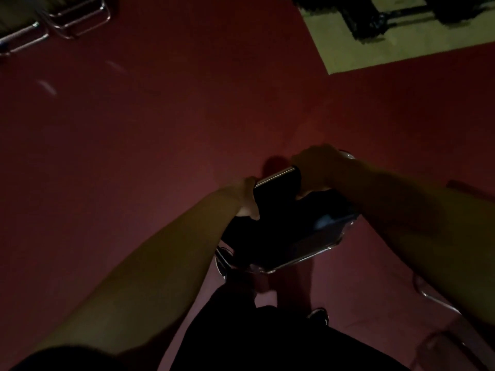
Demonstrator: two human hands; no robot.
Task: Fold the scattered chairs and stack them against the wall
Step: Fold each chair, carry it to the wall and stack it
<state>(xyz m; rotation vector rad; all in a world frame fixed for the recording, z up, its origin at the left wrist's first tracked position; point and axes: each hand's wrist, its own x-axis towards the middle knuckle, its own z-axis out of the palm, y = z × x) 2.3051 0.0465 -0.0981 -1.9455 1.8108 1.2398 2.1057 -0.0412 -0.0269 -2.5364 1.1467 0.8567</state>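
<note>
Far up and to the left of the chair we hold, chrome frames (pixel 67 22) of other chairs rest on the red floor (pixel 160 116); in this dim light we cannot tell whether they are folded. Our left hand (pixel 245 198) grips the left edge of the black chair (pixel 289 236), fingers curled behind it and thumb on the near face. The chair sits tilted just ahead of our legs, chrome tubing showing along its top and lower edges. We cannot tell whether its feet touch the floor. Our right hand (pixel 318 170) wraps over its far top corner, holding the frame firmly. We judge the chair is being closed or lifted. To do this well, we should press seat and back flat together, keep our fingers outside the hinge, and carry it low and close. Just right of the chair and nearer us stands another chrome frame (pixel 434 298), which we should swing clear of. Far up to the chair's right lies a pale patch (pixel 401 49) with dark gear on it.
</note>
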